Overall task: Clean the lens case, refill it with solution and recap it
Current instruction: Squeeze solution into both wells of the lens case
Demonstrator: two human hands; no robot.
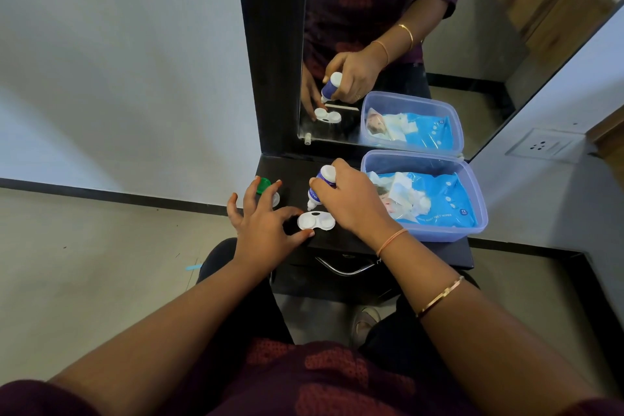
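Observation:
A white two-well lens case (316, 221) lies uncapped on the black shelf (341, 240). My left hand (266, 230) steadies the case's left end between thumb and forefinger, its other fingers spread. My right hand (351, 201) grips a small white and blue solution bottle (319, 184), tipped nozzle-down just above the left well. A green cap (262, 185) and a white cap (276, 199) lie on the shelf behind my left hand, partly hidden by its fingers.
A clear plastic tub (472, 223) holding a blue wet-wipes pack (435, 199) and crumpled tissue fills the shelf's right side. A mirror (439, 44) rises behind the shelf. A drawer handle (344, 268) sits below. A wall socket (540, 145) is at the right.

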